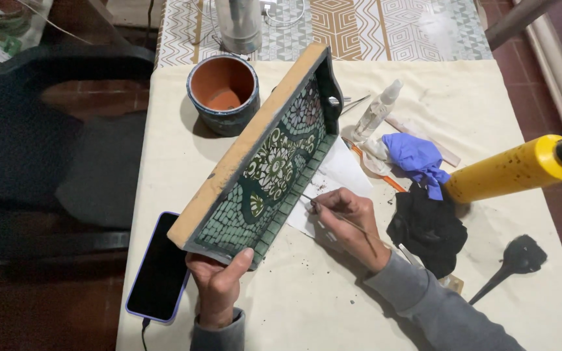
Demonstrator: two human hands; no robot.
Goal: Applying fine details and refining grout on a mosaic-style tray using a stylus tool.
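Yellow cylinder (515,170) runs off the right edge; phone (159,270) partly hidden beneath the mosaic tray (274,162).

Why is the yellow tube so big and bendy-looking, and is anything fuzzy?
Head view: the yellow tube sits near the wide lens's edge, so it looks stretched; the mosaic tray and both hands are sharp; soft shadows fall beside the clay pot.

Bare cloth (307,305) near; rags (427,227), pump (512,170) crowd right.
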